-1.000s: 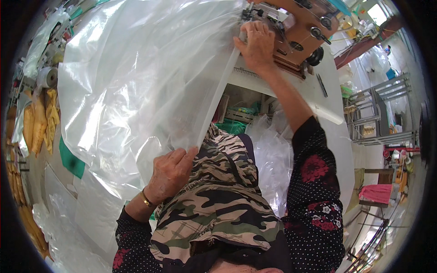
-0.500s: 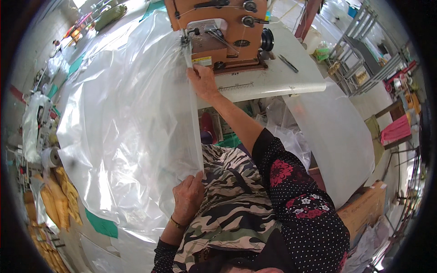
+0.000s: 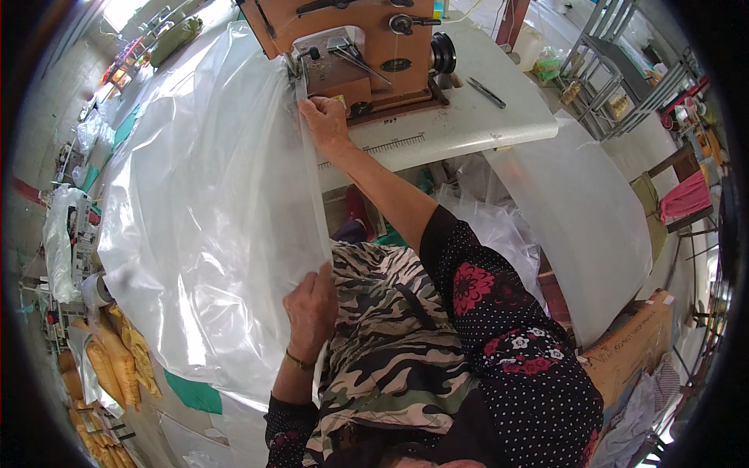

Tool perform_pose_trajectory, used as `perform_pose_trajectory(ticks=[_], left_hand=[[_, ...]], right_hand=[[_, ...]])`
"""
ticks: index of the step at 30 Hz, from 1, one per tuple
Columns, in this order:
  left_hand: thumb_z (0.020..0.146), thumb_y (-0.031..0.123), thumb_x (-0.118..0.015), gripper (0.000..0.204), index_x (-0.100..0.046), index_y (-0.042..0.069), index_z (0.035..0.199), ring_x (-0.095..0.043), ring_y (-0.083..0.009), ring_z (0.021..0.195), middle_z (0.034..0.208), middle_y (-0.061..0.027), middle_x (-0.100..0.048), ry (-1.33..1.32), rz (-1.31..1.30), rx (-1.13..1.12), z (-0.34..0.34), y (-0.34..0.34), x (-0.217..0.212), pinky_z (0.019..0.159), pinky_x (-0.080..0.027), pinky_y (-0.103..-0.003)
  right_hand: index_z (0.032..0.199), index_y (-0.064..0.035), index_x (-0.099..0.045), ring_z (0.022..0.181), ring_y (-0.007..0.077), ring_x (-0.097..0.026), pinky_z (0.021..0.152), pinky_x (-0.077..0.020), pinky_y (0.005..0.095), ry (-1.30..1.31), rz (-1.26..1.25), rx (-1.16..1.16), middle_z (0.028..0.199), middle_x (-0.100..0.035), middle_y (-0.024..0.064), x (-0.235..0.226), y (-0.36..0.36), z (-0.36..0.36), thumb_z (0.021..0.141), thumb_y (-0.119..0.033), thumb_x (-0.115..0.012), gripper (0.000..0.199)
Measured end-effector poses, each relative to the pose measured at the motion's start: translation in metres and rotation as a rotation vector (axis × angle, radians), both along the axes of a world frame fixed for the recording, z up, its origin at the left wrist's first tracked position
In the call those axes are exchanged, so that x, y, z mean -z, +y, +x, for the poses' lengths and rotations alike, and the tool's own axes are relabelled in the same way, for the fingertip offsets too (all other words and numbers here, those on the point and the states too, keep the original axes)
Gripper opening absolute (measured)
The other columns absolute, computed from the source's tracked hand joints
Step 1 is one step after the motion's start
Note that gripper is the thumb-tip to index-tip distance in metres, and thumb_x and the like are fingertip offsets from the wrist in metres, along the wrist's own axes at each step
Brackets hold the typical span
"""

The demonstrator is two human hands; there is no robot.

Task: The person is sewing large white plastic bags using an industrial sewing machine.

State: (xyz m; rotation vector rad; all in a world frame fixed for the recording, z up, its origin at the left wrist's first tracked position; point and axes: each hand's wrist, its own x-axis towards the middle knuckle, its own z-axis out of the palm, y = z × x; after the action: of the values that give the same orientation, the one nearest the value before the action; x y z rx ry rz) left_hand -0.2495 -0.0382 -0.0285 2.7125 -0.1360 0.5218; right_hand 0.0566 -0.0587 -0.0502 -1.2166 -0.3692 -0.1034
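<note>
A large clear plastic sheet (image 3: 211, 234) drapes over the left side of the table, its folded straight edge running from the orange-brown sewing machine (image 3: 374, 39) down toward my lap. Close in front of the needle area, my right hand (image 3: 328, 126) pinches that edge. Lower down, by the camouflage apron (image 3: 390, 335), my left hand (image 3: 310, 308) is closed on the same edge and keeps it stretched between both hands. The sheet's upper end lies at the machine's presser foot (image 3: 293, 69).
Dark snips (image 3: 487, 92) lie on the white tabletop (image 3: 468, 117) right of the machine. More clear plastic (image 3: 577, 226) hangs at the right. A cardboard box (image 3: 632, 343) stands at lower right, a metal rack (image 3: 616, 62) at far right. Yellow-brown bundles (image 3: 113, 359) sit at lower left.
The view has shifted, so machine and table sit farther left and up. My left hand appears slightly higher, nearer the machine; both hands keep their hold on the plastic edge.
</note>
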Motion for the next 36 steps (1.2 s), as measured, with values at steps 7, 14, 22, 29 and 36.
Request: perform_pose_trajectory(ticks=[7, 14, 22, 29, 36], left_hand=[[0.077, -0.003, -0.060, 0.031, -0.063, 0.000, 0.107, -0.058, -0.0324, 0.061, 0.074, -0.0135, -0.057, -0.073, 0.028, -0.064, 0.033, -0.008, -0.007, 0.054, -0.046, -0.040], [0.077, -0.002, -0.060, 0.030, -0.063, 0.001, 0.107, -0.062, -0.0333, 0.067, 0.080, -0.0147, -0.061, -0.062, 0.026, -0.092, 0.045, -0.011, 0.000, 0.056, -0.048, -0.041], [0.082, 0.002, -0.057, 0.029, -0.063, 0.003, 0.110, -0.063, -0.0349, 0.068, 0.083, -0.0157, -0.064, -0.131, 0.118, -0.158, 0.095, 0.011, -0.005, 0.058, -0.049, -0.043], [0.082, 0.009, -0.057, 0.017, -0.066, 0.009, 0.097, -0.064, -0.0359, 0.067, 0.077, -0.0139, -0.065, -0.276, 0.133, -0.192, 0.152, 0.034, -0.028, 0.058, -0.050, -0.044], [0.080, 0.014, -0.059, 0.018, -0.070, 0.010, 0.093, -0.065, -0.0364, 0.072, 0.071, -0.0172, -0.064, -0.214, -0.193, -0.226, 0.177, 0.030, -0.043, 0.064, -0.051, -0.045]], right_hand=[[0.073, 0.0022, -0.062, 0.057, 0.0101, -0.054, 0.054, -0.0425, 0.0283, -0.015, -0.140, -0.011, 0.062, -0.059, 0.0031, -0.005, -0.026, -0.066, 0.090, -0.027, -0.060, 0.034], [0.075, 0.0032, -0.060, 0.057, 0.0113, -0.056, 0.055, -0.0453, 0.0288, 0.104, -0.003, -0.190, 0.065, -0.062, 0.0065, 0.005, -0.033, -0.088, 0.090, -0.024, -0.059, 0.032], [0.074, 0.0015, -0.061, 0.057, 0.0102, -0.055, 0.054, -0.0441, 0.0283, 0.101, 0.109, -0.175, 0.064, -0.061, 0.0043, 0.002, -0.014, -0.069, 0.090, -0.023, -0.059, 0.029], [0.106, 0.0000, -0.062, 0.084, 0.0077, -0.059, 0.077, -0.0484, 0.0232, 0.244, 0.426, -0.407, 0.095, -0.065, 0.0028, 0.000, -0.013, -0.065, 0.096, -0.017, -0.052, 0.022], [0.123, 0.0002, -0.053, 0.107, 0.0206, -0.055, 0.097, -0.0429, 0.0345, -0.239, -0.114, -0.477, 0.117, -0.060, 0.0114, 0.031, -0.025, -0.108, 0.094, -0.004, -0.044, 0.030]])
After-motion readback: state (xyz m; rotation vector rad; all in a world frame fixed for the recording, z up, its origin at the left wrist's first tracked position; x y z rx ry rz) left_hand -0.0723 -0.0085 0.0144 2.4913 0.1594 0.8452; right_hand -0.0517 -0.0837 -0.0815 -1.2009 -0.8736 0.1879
